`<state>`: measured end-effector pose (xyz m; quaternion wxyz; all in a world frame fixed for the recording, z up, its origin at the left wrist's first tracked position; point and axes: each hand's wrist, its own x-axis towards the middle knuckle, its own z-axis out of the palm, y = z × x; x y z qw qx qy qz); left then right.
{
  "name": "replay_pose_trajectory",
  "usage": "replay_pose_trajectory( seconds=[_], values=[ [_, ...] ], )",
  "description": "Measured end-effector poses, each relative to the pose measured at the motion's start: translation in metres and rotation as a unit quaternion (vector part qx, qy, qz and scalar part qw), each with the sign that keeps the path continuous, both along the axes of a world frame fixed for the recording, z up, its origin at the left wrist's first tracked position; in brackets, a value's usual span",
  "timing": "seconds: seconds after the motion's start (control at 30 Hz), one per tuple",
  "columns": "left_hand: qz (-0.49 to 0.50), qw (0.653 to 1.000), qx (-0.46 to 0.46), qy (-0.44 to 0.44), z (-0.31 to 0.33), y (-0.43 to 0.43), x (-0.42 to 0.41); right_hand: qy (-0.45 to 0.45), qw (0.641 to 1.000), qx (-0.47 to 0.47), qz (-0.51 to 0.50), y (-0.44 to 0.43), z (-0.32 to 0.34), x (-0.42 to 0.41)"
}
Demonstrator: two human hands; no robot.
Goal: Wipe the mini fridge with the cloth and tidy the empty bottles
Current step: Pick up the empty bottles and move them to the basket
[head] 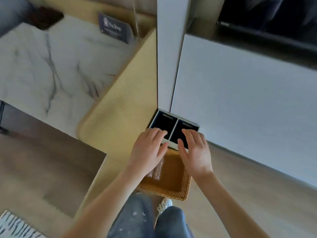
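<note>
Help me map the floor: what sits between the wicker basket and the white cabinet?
A white bin with two dark compartments, as the head view shows.

Soft, even light is filling the room, with faint shadows. Motion blur is smearing the white grey-veined marble surface [42,66] and the dark printed card [114,30]; the left hand [147,148] and right hand [195,150] are showing sharper. Wide-angle distortion is bending the pale flat cabinet panel [240,100].
</note>
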<state>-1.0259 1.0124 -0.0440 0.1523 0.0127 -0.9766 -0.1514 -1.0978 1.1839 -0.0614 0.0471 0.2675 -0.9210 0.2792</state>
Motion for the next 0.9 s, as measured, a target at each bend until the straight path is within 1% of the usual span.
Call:
replay_pose_trajectory(
  seconds=[0.13, 0.23, 0.4, 0.5, 0.6, 0.77, 0.83, 0.9],
  values=[
    [0.012, 0.998, -0.012, 0.058, 0.072, 0.005, 0.016, 0.059, 0.998, -0.006, 0.018, 0.010, 0.070, 0.013],
    [0.008, 0.996, -0.036, 0.086, 0.095, 0.011, 0.034, 0.088, 0.996, -0.004, 0.032, 0.020, 0.092, 0.027],
    [0.023, 0.997, -0.045, 0.060, 0.076, 0.021, 0.077, 0.070, 0.996, 0.005, 0.062, 0.031, 0.080, 0.055],
    [0.067, 0.997, -0.039, 0.030, 0.063, 0.022, 0.106, 0.048, 0.995, 0.011, 0.089, 0.028, 0.069, 0.068],
    [0.112, 0.994, -0.007, 0.005, 0.060, 0.014, 0.132, 0.034, 0.990, 0.017, 0.135, 0.013, 0.067, 0.075],
    [0.205, 0.978, 0.004, -0.022, 0.076, -0.008, 0.177, 0.053, 0.977, -0.004, 0.209, -0.035, 0.081, 0.093],
    [0.244, 0.969, -0.011, -0.046, 0.083, -0.019, 0.201, 0.054, 0.972, -0.011, 0.230, -0.056, 0.085, 0.106],
    [0.296, 0.955, -0.010, -0.021, 0.090, -0.030, 0.229, 0.046, 0.964, -0.015, 0.261, -0.076, 0.087, 0.121]
  ],
)
